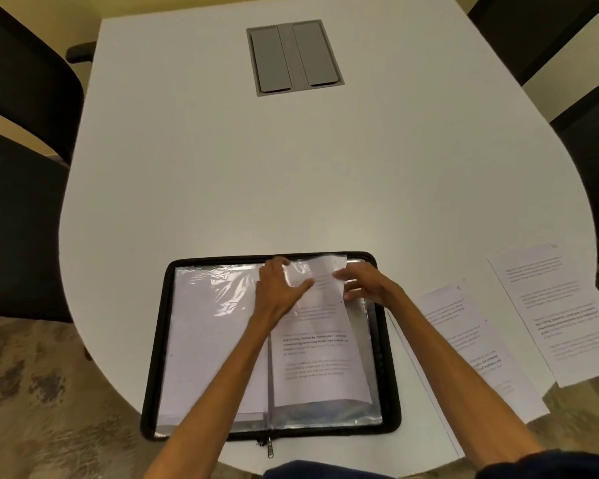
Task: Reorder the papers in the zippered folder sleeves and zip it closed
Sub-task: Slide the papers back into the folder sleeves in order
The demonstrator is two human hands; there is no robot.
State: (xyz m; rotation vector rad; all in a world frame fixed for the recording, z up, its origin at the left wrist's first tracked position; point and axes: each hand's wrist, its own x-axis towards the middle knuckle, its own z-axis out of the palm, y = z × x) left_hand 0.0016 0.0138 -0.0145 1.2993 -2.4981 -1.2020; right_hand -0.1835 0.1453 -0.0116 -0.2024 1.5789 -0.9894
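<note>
White table point(222, 184), paper point(312, 357) with illegible print

An office meeting room is indicated. A large white conference table point(291, 174) with a rounded end is seen, with a grey two-flap cable hatch point(294, 57) set flush into its top. Printed papers point(547, 312) and a zippered folder point(158, 340) are laid on it. Dark chairs point(25, 81) are drawn up alongside, over mottled carpet point(32, 392).

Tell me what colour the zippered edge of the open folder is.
Black; the folder edge shows best in the head view.
</note>
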